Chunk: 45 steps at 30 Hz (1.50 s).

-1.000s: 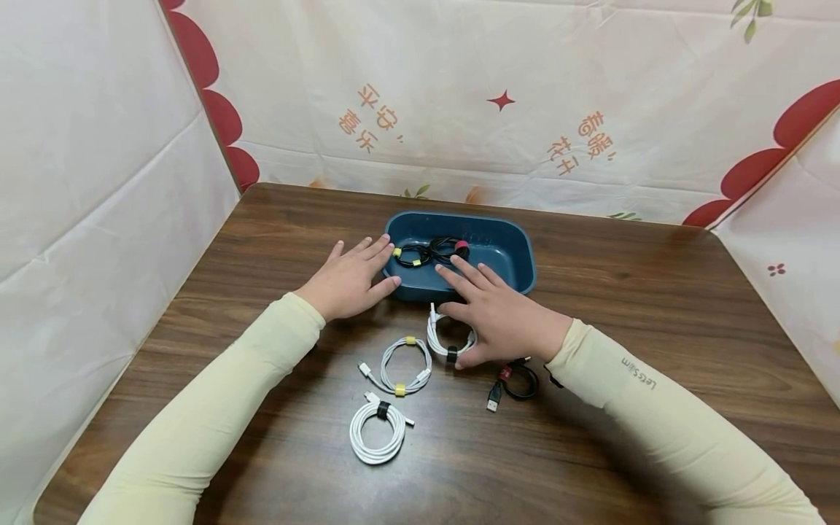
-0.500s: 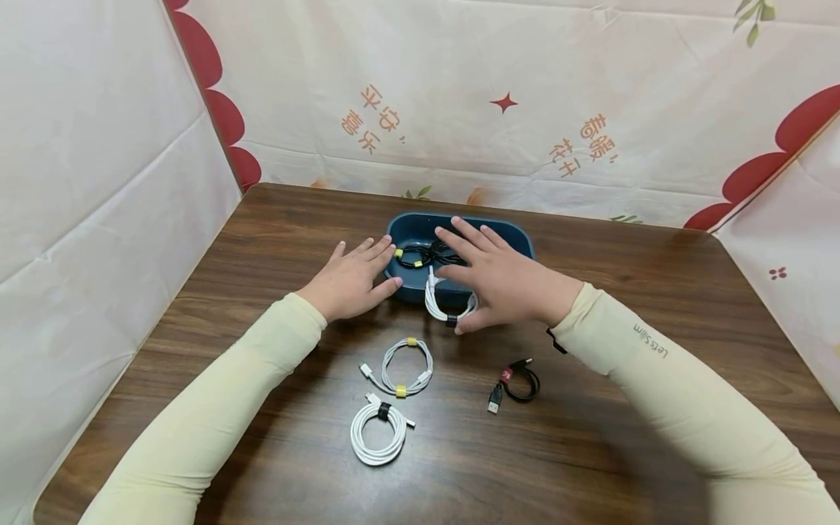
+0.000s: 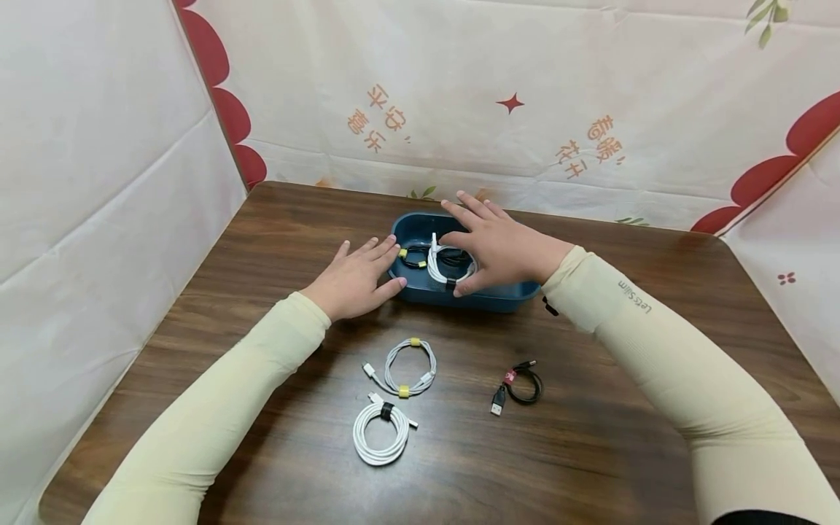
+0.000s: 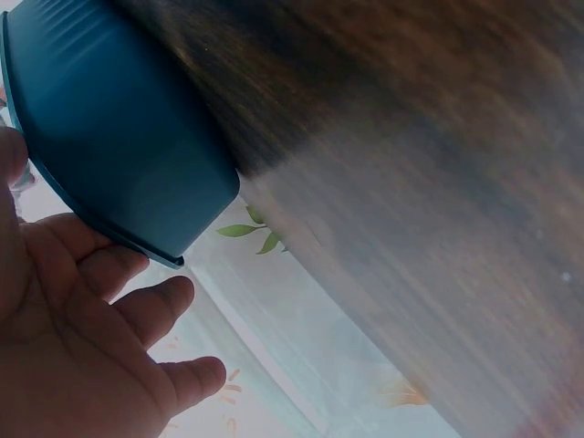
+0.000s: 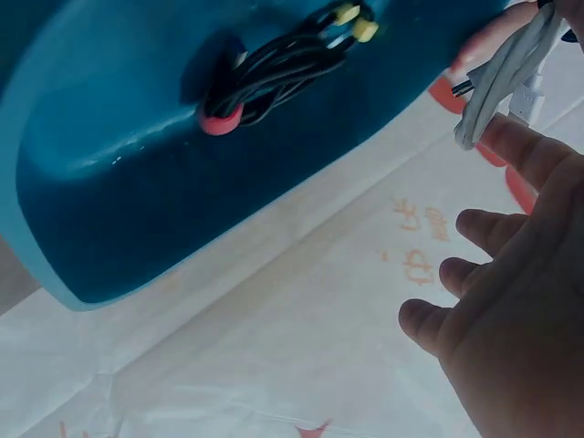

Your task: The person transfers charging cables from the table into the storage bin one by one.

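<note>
My right hand [image 3: 510,248] holds a coiled white charging cable [image 3: 434,270] with a black tie, pinched between thumb and index finger over the blue plastic bin [image 3: 488,300]; the other fingers are spread. In the right wrist view that white cable [image 5: 506,78] hangs at the fingertips, above the level of the bin floor. Inside the bin lie coiled black cables [image 5: 283,73], with yellow and pink ties. At the bin's left end my left hand [image 3: 354,283] touches the rim, fingers extended. The left wrist view shows its fingers along the bin's outer edge [image 4: 100,164].
Nearer on the wooden table [image 3: 275,452] lie a coiled white cable with yellow ties [image 3: 389,370], a thicker white cable coil [image 3: 361,445], and a small black USB cable [image 3: 539,386] with a red tie. A printed cloth [image 3: 446,65] stands behind the table.
The right hand has lifted the white cable from the table in front of the bin and carried it forward over the bin. My left hand stays at the rim.
</note>
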Motion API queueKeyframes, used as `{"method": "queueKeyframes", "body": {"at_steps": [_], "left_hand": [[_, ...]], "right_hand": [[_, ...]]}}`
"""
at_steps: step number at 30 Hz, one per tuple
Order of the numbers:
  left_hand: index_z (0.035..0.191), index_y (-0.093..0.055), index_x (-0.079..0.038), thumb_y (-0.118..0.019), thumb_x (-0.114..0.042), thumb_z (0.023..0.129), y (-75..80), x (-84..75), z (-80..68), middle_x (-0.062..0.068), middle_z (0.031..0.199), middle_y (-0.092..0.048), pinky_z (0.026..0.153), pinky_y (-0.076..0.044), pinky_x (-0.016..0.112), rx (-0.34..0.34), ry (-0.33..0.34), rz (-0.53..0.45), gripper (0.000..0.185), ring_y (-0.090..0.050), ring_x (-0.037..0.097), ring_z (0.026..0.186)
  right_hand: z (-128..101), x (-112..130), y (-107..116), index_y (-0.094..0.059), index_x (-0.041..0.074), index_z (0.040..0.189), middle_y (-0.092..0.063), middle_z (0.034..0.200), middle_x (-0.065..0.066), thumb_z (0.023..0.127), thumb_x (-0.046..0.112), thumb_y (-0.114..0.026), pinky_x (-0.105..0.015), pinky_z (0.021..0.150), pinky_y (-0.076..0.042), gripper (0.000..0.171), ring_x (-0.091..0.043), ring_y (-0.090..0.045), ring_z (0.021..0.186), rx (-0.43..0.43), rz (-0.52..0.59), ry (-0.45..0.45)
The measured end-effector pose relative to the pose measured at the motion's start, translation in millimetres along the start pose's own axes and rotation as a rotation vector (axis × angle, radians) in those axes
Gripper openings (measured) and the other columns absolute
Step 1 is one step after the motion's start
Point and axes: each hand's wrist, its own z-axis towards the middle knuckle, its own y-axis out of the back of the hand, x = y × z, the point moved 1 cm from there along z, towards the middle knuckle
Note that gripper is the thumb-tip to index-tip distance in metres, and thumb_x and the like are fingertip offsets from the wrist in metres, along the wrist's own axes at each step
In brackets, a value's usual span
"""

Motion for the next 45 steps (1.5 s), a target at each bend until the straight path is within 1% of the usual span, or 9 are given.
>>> {"method": "queueKeyframes", "body": {"at_steps": [4, 8, 14, 20, 27, 34, 36, 45], "left_hand": [[0.157, -0.03, -0.013, -0.038, -0.058, 0.102, -0.2, -0.5, 0.0, 0.003, 0.164, -0.018, 0.116, -0.01, 0.062, 0.001, -0.002, -0.004, 0.071, -0.02, 0.03, 0.149], [0.157, -0.03, -0.013, -0.037, -0.059, 0.102, 0.0, 0.0, -1.4, 0.002, 0.164, -0.018, 0.116, -0.009, 0.062, 0.003, -0.002, 0.002, 0.072, -0.02, 0.03, 0.149], [0.158, -0.029, -0.013, -0.035, -0.06, 0.102, -0.4, 1.1, -0.2, 0.003, 0.164, -0.018, 0.116, -0.01, 0.062, 0.006, -0.011, 0.008, 0.073, -0.019, 0.029, 0.149], [0.158, -0.028, -0.014, -0.033, -0.061, 0.102, 0.1, 0.1, 1.1, 0.002, 0.164, -0.017, 0.116, -0.009, 0.061, 0.014, -0.009, 0.01, 0.073, -0.018, 0.028, 0.15], [0.158, -0.027, -0.014, -0.032, -0.062, 0.102, 1.0, 1.1, 2.5, 0.003, 0.165, -0.016, 0.116, -0.009, 0.062, 0.019, -0.015, 0.014, 0.074, -0.017, 0.028, 0.15], [0.158, -0.028, -0.012, -0.033, -0.06, 0.103, 0.1, 1.4, 4.4, 0.003, 0.164, -0.018, 0.114, -0.012, 0.064, 0.015, -0.017, 0.02, 0.073, -0.02, 0.03, 0.149], [0.158, -0.029, -0.012, -0.032, -0.06, 0.103, -0.5, 1.3, 5.2, 0.004, 0.164, -0.018, 0.114, -0.013, 0.064, 0.013, -0.018, 0.021, 0.073, -0.021, 0.031, 0.149], [0.158, -0.029, -0.012, -0.033, -0.061, 0.102, 0.2, -0.3, 5.2, 0.003, 0.164, -0.019, 0.115, -0.01, 0.063, 0.014, -0.004, 0.03, 0.074, -0.021, 0.03, 0.149]], "right_hand": [[11, -10, -4, -0.055, 0.018, 0.143, -0.009, 0.165, -0.015, 0.077, 0.064, -0.075, -0.059, 0.117, -0.004, 0.083, -0.034, 0.006, 0.151, 0.031, 0.006, -0.028], [25, -16, -9, -0.053, 0.018, 0.144, -0.01, 0.165, -0.015, 0.079, 0.062, -0.075, -0.059, 0.117, -0.004, 0.082, -0.036, 0.005, 0.151, 0.069, 0.0, -0.033], [40, -18, -16, -0.054, 0.018, 0.143, -0.014, 0.164, -0.016, 0.079, 0.06, -0.075, -0.061, 0.116, -0.007, 0.079, -0.036, 0.003, 0.151, 0.089, 0.004, 0.01], [49, -14, -18, -0.055, 0.02, 0.143, -0.015, 0.164, -0.015, 0.081, 0.061, -0.074, -0.06, 0.116, -0.011, 0.077, -0.036, 0.002, 0.151, 0.105, 0.005, 0.053], [61, -11, -23, -0.056, 0.02, 0.142, -0.017, 0.164, -0.015, 0.081, 0.059, -0.073, -0.058, 0.117, -0.01, 0.074, -0.036, 0.001, 0.151, 0.121, 0.003, 0.074], [72, -11, -40, -0.058, 0.023, 0.141, -0.02, 0.163, -0.015, 0.084, 0.059, -0.07, -0.06, 0.116, -0.013, 0.068, -0.038, -0.003, 0.15, 0.153, -0.086, 0.11], [73, -11, -43, -0.058, 0.024, 0.141, -0.021, 0.163, -0.015, 0.084, 0.058, -0.07, -0.061, 0.115, -0.014, 0.067, -0.039, -0.004, 0.15, 0.164, -0.093, 0.118], [77, -12, -51, -0.056, 0.025, 0.143, -0.023, 0.162, -0.014, 0.084, 0.055, -0.072, -0.061, 0.116, -0.014, 0.068, -0.036, -0.004, 0.151, 0.165, -0.059, 0.149]]}}
